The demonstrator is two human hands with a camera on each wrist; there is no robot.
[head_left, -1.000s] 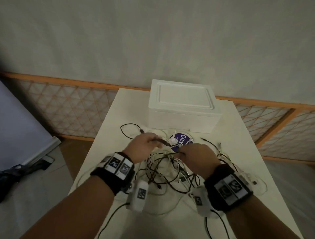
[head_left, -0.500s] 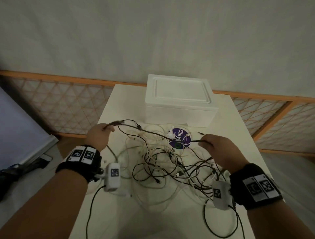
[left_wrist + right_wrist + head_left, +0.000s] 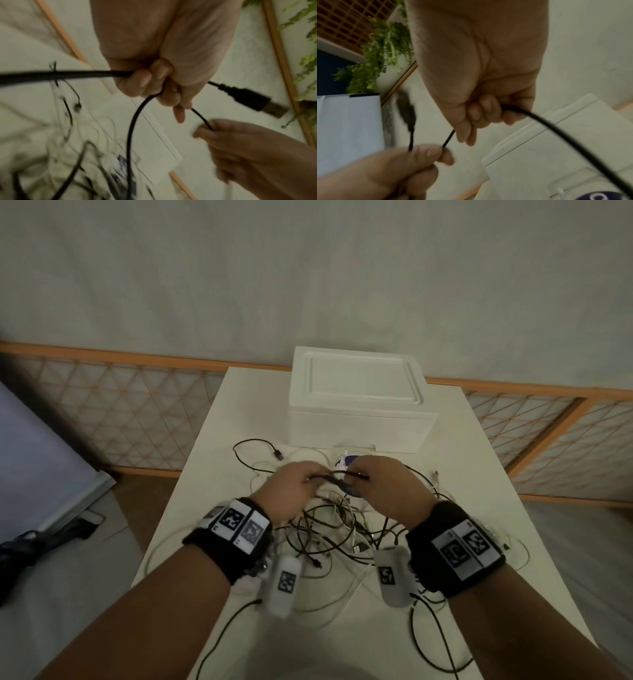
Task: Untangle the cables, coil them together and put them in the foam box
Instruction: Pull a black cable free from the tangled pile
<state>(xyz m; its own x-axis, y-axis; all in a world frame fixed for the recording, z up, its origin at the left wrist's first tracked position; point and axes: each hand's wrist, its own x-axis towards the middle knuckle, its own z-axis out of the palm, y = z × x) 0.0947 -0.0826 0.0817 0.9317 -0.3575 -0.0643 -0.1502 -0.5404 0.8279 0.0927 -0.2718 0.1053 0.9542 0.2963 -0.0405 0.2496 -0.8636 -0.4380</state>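
A heap of tangled black and white cables [image 3: 329,529] lies on the white table [image 3: 479,474] in front of the closed white foam box [image 3: 359,398]. Above the heap, my left hand [image 3: 294,487] grips a black USB cable [image 3: 133,121] in a fist, its USB plug [image 3: 254,100] sticking out past the thumb. My right hand [image 3: 387,484] pinches the same black cable [image 3: 556,132] a short way along. The two hands nearly touch. In the right wrist view the foam box [image 3: 556,148] stands just beyond my fingers.
A purple round label [image 3: 346,462] lies under the cables by the box. Loose black cable ends [image 3: 260,446] and white cable loops [image 3: 513,549] spread toward both table edges. A wooden lattice screen [image 3: 120,412] stands behind the table; the floor drops away left and right.
Half a second ago my hands were spread wide with the black cable stretched between them. They have come back together over the middle of the heap, still holding it.
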